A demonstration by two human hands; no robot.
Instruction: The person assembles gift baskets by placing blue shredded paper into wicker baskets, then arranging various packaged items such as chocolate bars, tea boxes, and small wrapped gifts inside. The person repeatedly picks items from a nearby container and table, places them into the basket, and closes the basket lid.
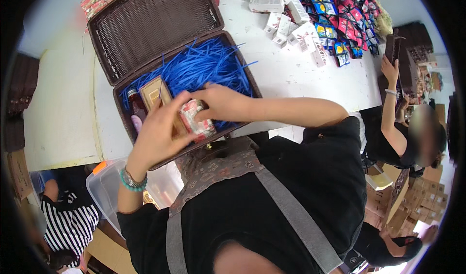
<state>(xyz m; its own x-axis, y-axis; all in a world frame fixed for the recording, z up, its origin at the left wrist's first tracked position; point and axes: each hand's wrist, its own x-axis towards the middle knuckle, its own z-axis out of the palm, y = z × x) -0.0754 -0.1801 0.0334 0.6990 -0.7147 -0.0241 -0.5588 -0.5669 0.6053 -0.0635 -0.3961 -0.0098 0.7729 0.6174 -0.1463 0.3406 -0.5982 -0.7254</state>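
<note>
A brown wicker case [155, 24] lies open, lined with blue shredded filler [204, 60]. At its left sit a dark-red bottle [136, 104] and a gold box [151, 90]. My left hand [160, 128], slightly blurred, reaches over the gold box with fingers and thumb curled round the left side of a white-and-red patterned packet [196, 121]. My right hand [221, 101] comes from the right, closed on the same packet, thumb across its face. Both hands are inside the case near its front edge, partly hiding the box and packet.
The white table [51, 118] holds white cartons [267, 4] and piled colourful packets [342, 21] behind. A plastic tub [104, 186] is below at left. Co-workers are at right [388, 138], lower left [68, 225] and lower right [383, 245]. Cardboard boxes [427, 201] are stacked at right.
</note>
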